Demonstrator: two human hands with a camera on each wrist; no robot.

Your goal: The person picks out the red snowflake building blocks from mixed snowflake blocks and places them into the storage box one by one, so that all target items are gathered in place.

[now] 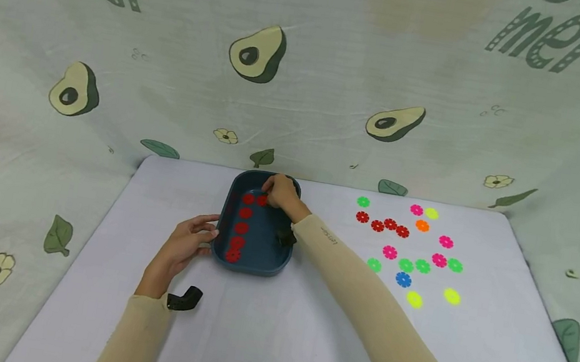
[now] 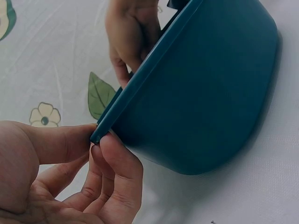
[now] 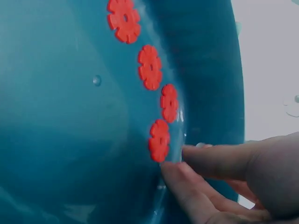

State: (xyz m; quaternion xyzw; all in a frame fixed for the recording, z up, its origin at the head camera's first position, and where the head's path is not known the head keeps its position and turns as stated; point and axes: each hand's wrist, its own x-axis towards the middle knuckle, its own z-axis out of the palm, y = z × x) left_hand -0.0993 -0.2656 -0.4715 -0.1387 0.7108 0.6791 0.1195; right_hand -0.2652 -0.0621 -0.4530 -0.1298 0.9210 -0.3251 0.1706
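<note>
A dark teal plastic tray (image 1: 262, 246) stands on the white table. Along its left side and far end lies a line of several red notched flower-shaped discs (image 1: 241, 228). My left hand (image 1: 183, 246) pinches the rim between thumb and fingers, plain in the left wrist view, where the tray's wall (image 2: 201, 93) shows from outside. Inside the far end, my right hand (image 1: 283, 194) reaches down. In the right wrist view, a fingertip of the right hand (image 3: 271, 177) touches the lower end of the nearest red disc (image 3: 159, 141), which lies on the tray floor; the thumb is close beside it.
Right of the tray, loose discs lie scattered: several dark red ones (image 1: 377, 226), pink (image 1: 389, 252), green (image 1: 406, 265), yellow (image 1: 414, 299), one orange (image 1: 422, 225) and one blue (image 1: 403, 279). A cloth printed with avocados (image 1: 395, 123) hangs behind the table (image 1: 253, 340).
</note>
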